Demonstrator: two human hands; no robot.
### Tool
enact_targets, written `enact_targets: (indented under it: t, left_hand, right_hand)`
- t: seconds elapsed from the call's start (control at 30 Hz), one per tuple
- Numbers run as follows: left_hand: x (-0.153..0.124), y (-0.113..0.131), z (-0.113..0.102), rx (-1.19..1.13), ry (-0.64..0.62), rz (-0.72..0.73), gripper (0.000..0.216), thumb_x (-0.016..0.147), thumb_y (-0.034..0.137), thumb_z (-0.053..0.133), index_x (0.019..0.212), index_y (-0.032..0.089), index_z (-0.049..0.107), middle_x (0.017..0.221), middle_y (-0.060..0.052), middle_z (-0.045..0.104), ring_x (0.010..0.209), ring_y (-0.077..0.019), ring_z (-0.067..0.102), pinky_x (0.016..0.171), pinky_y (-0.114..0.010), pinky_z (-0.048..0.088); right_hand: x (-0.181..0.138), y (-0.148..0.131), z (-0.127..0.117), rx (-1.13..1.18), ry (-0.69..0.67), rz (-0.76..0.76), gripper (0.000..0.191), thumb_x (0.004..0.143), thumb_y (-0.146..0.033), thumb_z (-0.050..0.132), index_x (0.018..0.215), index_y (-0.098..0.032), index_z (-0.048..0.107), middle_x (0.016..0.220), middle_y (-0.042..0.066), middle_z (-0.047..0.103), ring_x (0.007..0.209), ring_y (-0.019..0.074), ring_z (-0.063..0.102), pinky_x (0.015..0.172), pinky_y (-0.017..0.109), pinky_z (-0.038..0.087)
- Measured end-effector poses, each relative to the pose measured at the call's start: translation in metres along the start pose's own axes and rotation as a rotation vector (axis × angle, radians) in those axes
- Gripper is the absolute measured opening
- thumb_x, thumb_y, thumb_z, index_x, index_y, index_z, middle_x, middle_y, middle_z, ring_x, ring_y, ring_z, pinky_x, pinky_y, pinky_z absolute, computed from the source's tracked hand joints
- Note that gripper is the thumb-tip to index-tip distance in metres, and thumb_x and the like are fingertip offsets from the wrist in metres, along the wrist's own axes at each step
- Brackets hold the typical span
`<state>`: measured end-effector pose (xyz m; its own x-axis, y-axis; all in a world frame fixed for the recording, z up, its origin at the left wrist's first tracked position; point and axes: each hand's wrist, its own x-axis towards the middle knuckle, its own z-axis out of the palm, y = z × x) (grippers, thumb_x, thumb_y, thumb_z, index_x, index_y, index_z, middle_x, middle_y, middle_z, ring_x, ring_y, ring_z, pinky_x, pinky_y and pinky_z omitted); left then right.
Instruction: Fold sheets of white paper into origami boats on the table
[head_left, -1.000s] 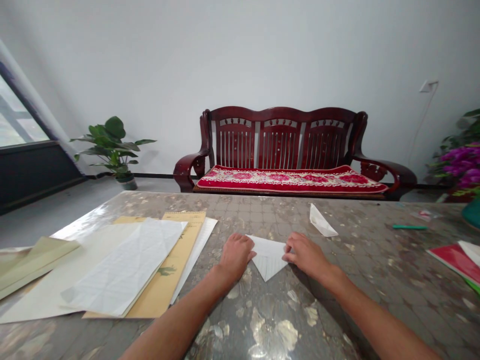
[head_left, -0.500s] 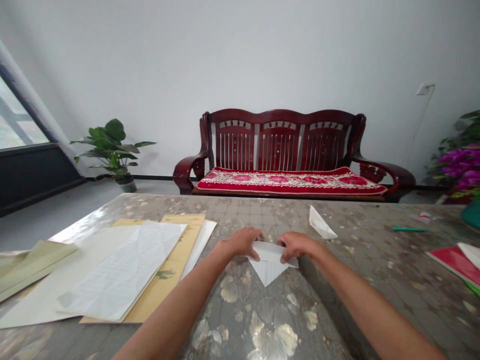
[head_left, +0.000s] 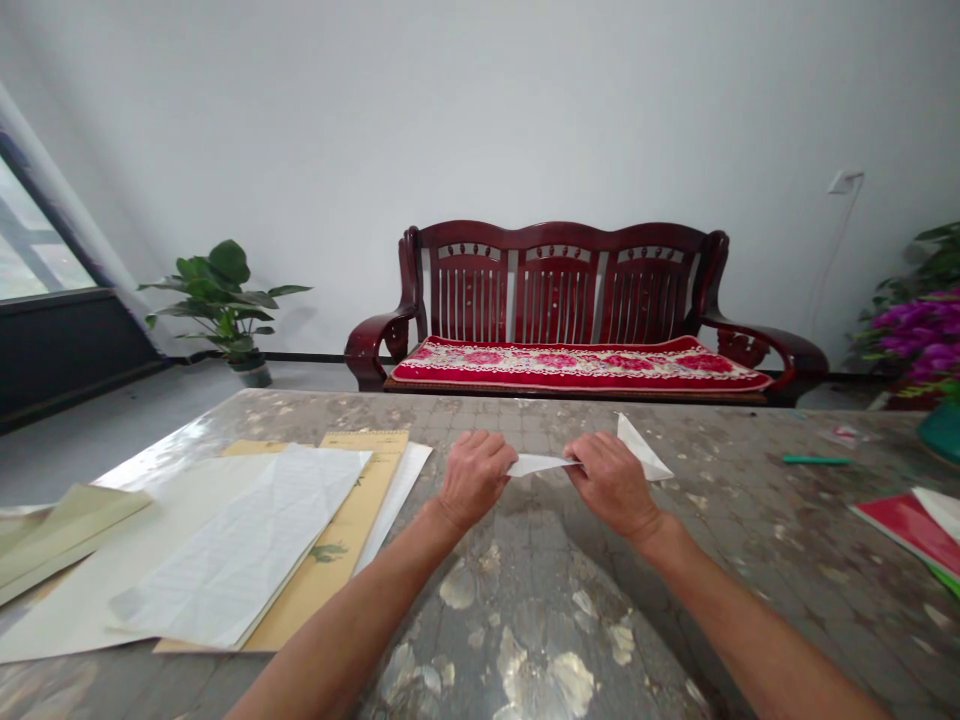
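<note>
Between my two hands, a folded white sheet of paper (head_left: 538,464) is held up above the table, seen nearly edge-on as a narrow strip. My left hand (head_left: 476,475) is closed on its left end, knuckles up. Its right end is pinched in my right hand (head_left: 609,480), with the fingers curled over it. Much of the paper is hidden by the fingers. Just behind my right hand lies a second folded white paper piece (head_left: 643,448), pointed at the top.
Left on the patterned table (head_left: 517,600) lie white sheets (head_left: 247,550), a tan pad (head_left: 375,470) and a folded yellowish paper (head_left: 67,535). To the right are a green pen (head_left: 816,460), a red booklet (head_left: 911,525) and a teal flowerpot (head_left: 941,430). A wooden bench (head_left: 555,290) stands beyond.
The folded paper has been raised from flat on the table and tipped, so its downward-pointing triangle no longer shows. Both hands have turned knuckles up and closed on its ends.
</note>
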<state>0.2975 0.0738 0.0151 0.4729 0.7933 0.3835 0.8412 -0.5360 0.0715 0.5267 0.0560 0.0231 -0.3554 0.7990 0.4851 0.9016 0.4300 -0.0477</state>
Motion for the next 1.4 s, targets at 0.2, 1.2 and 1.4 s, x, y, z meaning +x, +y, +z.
enact_targets:
  t: [0.2,1.2,1.4]
  left_hand:
    - [-0.023,0.005,0.028,0.177,-0.052,0.153,0.025,0.098,0.019,0.041,0.088,0.021,0.064,0.088,-0.008,0.061,0.087,-0.0237,0.052,0.077,-0.037,0.035]
    - [-0.044,-0.022,0.042,-0.397,-0.168,-0.381,0.027,0.086,0.040,0.059,0.070,0.022,0.071,0.085,-0.001,0.074,0.084,-0.0181,0.064,0.074,-0.025,0.045]
    - [-0.049,-0.036,0.039,-0.449,-0.139,-0.373,0.022,0.082,0.036,0.064,0.066,0.024,0.073,0.097,0.000,0.075,0.093,-0.0194,0.066,0.085,-0.027,0.046]
  right_hand:
    - [-0.032,0.000,0.036,-0.179,-0.034,-0.249,0.023,0.097,-0.018,0.045,0.087,-0.020,0.066,0.083,0.005,0.064,0.082,0.0210,0.049,0.075,0.034,0.028]
    - [-0.053,0.010,0.049,0.080,-0.303,0.232,0.021,0.096,-0.030,0.046,0.084,-0.020,0.060,0.092,0.006,0.064,0.091,0.0209,0.056,0.078,0.028,0.036]
    - [-0.048,0.011,0.050,0.065,-0.367,0.274,0.022,0.096,-0.032,0.047,0.083,-0.020,0.060,0.093,0.006,0.066,0.090,0.0208,0.058,0.074,0.028,0.034]
